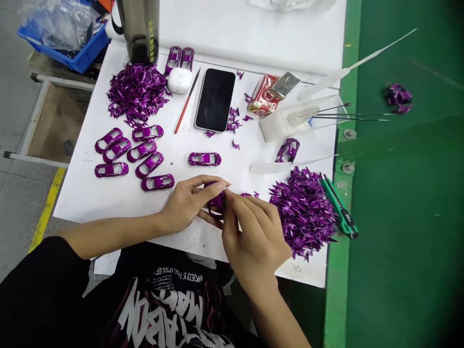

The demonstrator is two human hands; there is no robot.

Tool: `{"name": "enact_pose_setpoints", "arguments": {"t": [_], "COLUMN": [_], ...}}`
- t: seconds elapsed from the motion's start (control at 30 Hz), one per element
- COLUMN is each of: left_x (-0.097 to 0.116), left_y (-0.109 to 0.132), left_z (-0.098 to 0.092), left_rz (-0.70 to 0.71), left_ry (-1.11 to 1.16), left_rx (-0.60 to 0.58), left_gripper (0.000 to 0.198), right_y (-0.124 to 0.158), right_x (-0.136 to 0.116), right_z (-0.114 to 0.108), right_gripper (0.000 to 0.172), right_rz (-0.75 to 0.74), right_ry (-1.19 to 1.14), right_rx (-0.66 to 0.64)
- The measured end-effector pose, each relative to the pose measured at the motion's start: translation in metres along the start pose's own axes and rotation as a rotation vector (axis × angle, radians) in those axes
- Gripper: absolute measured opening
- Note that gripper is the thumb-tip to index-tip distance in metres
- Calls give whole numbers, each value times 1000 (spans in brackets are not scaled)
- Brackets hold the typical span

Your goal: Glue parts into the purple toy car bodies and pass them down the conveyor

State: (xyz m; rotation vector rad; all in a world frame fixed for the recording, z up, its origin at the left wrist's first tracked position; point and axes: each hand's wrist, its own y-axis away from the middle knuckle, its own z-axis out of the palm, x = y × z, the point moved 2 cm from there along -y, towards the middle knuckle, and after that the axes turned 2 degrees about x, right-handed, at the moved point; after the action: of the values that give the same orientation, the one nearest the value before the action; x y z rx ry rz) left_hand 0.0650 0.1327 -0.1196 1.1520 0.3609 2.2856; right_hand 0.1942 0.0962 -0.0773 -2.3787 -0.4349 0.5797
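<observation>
Both of my hands meet over the near edge of a white sheet (pixel 90 193). My left hand (pixel 188 203) grips a shiny purple toy car body (pixel 217 202), fingers wrapped round it. My right hand (pixel 253 232) pinches at the same car body from the right, fingers pressed together on it. Most of the piece is hidden between the fingers. A heap of small purple parts (pixel 304 210) lies just right of my right hand.
Several finished purple car bodies (pixel 130 152) lie in rows at left, one alone (pixel 205 159) in the middle. Further back: another purple heap (pixel 137 92), a phone (pixel 215 99), earbud case (pixel 179 80), red pencil (pixel 187 101), dark bottle (pixel 141 29), red packet (pixel 264 94). A green utility knife (pixel 339 205) lies at right.
</observation>
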Motion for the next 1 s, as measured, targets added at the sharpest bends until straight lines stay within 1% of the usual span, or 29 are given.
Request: {"name": "enact_pose_setpoints", "arguments": {"t": [0.07,0.13,0.27,0.33,0.4,0.43,0.5,0.57,0.6,0.63,0.67,0.7,0.77,0.83,0.9,0.93,1.0], "left_x": [0,1,1,1,0,-1,-4,-10,-14,-18,-23,-27,-36,-45,-54,-59,-68], "left_y": [1,2,5,8,16,21,37,58,71,84,97,109,131,144,148,146,140], "left_z": [-1,-1,4,9,11,10,5,-4,-10,-15,-19,-22,-22,-18,-12,-10,-7], "left_rz": [12,47,131,212,339,401,492,529,524,506,466,401,198,-27,-207,-277,-371], "left_ry": [9,6,-48,-128,-239,-305,-418,-480,-505,-533,-569,-604,-617,-527,-412,-370,-318], "left_rx": [-5,-4,71,105,112,99,32,-52,-71,-58,-19,38,145,190,184,173,161], "left_gripper": [40,38,35,34,35,37,45,65,76,81,79,73,64,63,55,48,35], "right_y": [1,6,16,17,13,11,10,14,19,24,30,34,41,42,39,38,34], "right_x": [-3,-9,-23,-26,-26,-24,-22,-22,-22,-23,-24,-25,-27,-27,-25,-23,-16], "right_z": [0,2,15,20,16,11,-3,-20,-28,-35,-40,-44,-48,-48,-45,-43,-39], "right_gripper": [30,30,45,39,27,21,15,21,25,29,31,33,35,43,45,42,31], "right_rz": [80,138,132,148,216,268,407,592,694,789,871,930,1005,1048,1041,1012,904], "right_ry": [-60,-63,76,144,129,71,-142,-429,-570,-692,-790,-860,-914,-883,-798,-749,-669], "right_rx": [-66,-86,-21,7,8,-8,-105,-245,-330,-426,-526,-627,-821,-967,-1124,-1206,-1348]}}
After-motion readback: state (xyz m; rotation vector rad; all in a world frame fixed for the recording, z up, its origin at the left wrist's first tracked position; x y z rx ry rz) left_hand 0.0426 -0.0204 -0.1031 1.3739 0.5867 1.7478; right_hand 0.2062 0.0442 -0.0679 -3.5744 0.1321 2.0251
